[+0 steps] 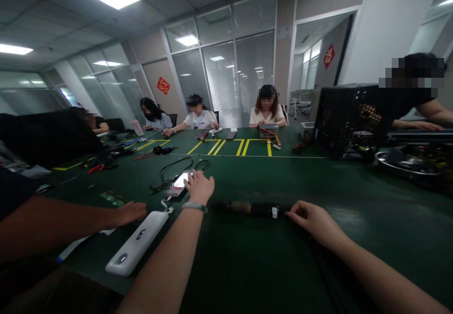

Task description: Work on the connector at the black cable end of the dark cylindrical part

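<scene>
At the spread left hand (200, 187), the phone (180, 182) could be nudged; the dark cable (261, 209), only pinched by the right hand (314, 220), could be dropped.

I see all this through one camera worn on my head, looking forward and down across the green table (247, 257) from my side of it. My forearms come in from the bottom edge, close to the lens, and lead out to my left hand (200, 186) left of centre and my right hand (311, 219) right of centre. The view is wide, reaching past the table to the seated people (200, 116) opposite, the glass partition (219, 73) behind them and the ceiling (159, 3) above
</scene>
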Motion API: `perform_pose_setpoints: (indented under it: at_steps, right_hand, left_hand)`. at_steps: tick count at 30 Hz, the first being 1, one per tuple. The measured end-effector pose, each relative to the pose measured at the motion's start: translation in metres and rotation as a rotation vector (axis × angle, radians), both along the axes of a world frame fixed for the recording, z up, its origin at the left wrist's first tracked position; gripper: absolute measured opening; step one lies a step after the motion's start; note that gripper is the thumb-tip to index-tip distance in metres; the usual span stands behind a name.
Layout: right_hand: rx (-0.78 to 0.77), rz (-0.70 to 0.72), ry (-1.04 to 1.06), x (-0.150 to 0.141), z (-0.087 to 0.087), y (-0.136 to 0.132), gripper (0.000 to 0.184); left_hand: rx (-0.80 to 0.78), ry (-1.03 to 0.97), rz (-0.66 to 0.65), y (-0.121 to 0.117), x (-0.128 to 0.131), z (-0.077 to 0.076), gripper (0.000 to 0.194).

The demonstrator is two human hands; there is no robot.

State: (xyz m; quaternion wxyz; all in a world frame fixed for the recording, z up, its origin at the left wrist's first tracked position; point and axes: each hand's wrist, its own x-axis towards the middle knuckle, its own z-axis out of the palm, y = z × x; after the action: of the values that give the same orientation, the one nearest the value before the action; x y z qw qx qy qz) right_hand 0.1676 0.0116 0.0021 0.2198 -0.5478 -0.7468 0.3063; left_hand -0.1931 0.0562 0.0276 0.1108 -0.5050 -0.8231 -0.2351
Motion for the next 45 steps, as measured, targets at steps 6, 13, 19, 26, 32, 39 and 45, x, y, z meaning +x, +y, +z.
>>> perform_pose_setpoints:
  at_steps: [6,13,19,26,32,39,45]
  right_hand:
    - [0.004,0.011,0.012,0.001,-0.002,0.002,0.022]
    - [-0.009,0.013,0.018,0.003,-0.002,0.001,0.021]
    - [0.034,0.009,0.006,0.002,-0.005,0.003,0.022]
    - [0.101,0.029,0.003,0.002,-0.012,0.005,0.021]
    - [0.119,0.047,0.015,0.003,-0.012,0.006,0.021]
    - [0.085,0.048,0.052,0.005,-0.014,0.007,0.022]
    - [0.045,0.055,0.096,0.004,-0.009,0.006,0.022]
  left_hand:
    - [-0.073,0.048,0.108,0.005,-0.055,0.002,0.033]
    - [-0.134,0.018,0.037,0.013,-0.057,0.016,0.035]
    - [-0.109,0.076,-0.398,0.003,0.022,0.039,0.036]
    - [-0.195,0.133,-1.051,-0.05,0.156,0.022,0.025]
    - [-0.264,0.091,-0.984,-0.057,0.18,-0.001,0.028]
    - [-0.186,0.083,-0.974,-0.06,0.179,-0.007,0.01]
    - [-0.149,0.09,-1.003,-0.063,0.184,-0.011,0.004]
